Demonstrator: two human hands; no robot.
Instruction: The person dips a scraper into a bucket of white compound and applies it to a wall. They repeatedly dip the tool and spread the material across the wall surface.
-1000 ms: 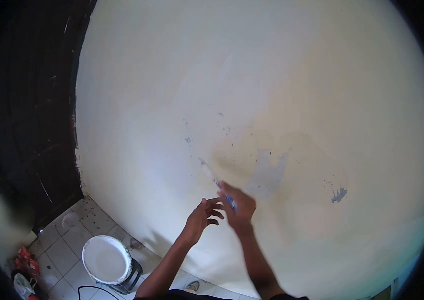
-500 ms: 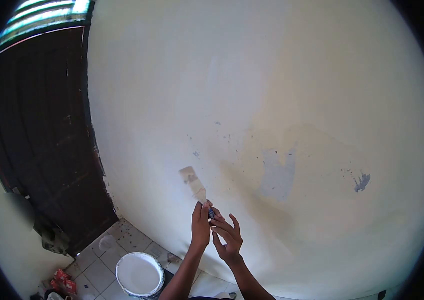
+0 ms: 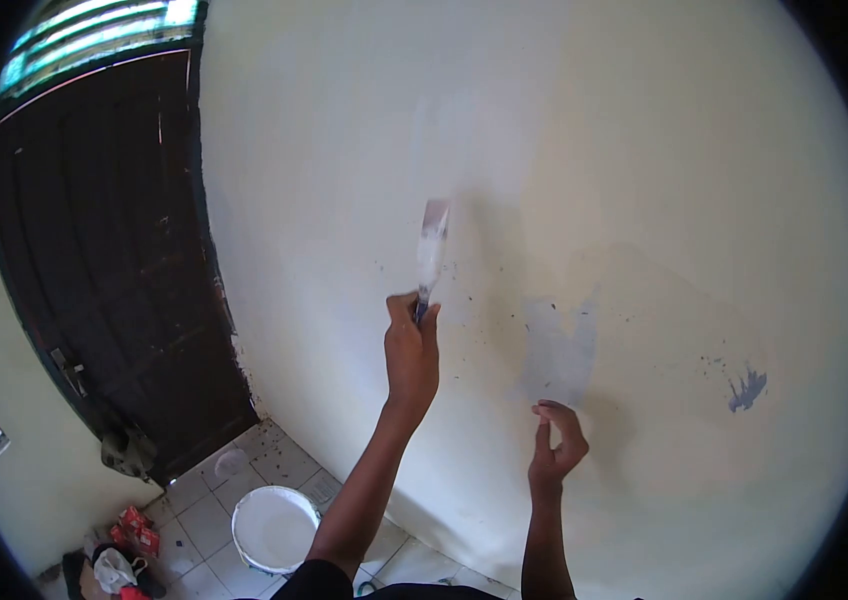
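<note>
A putty knife (image 3: 433, 243) with a white-smeared blade and a dark handle points upward in front of the wall. My left hand (image 3: 412, 350) is wrapped round its handle, and the blade stands free above the fingers. Lower and to the right, my right hand (image 3: 558, 442) is curled in a pinch, thumb against the fingertips. Whatever may be between them is too small to make out. Just above that hand is a grey patch (image 3: 558, 350) on the pale wall (image 3: 344, 150), with small dark chips around it.
A white bucket (image 3: 274, 530) stands on the tiled floor (image 3: 206, 522) at lower left. Beyond it are a dark door (image 3: 109, 270) and red packets (image 3: 136, 530) with a white bag (image 3: 116, 568). Farther right, the wall has a dark grey mark (image 3: 747, 390).
My left hand has raised the putty knife and turned it more upright. My right hand has come away from it to the right, its fingers now curled. The view has shifted slightly.
</note>
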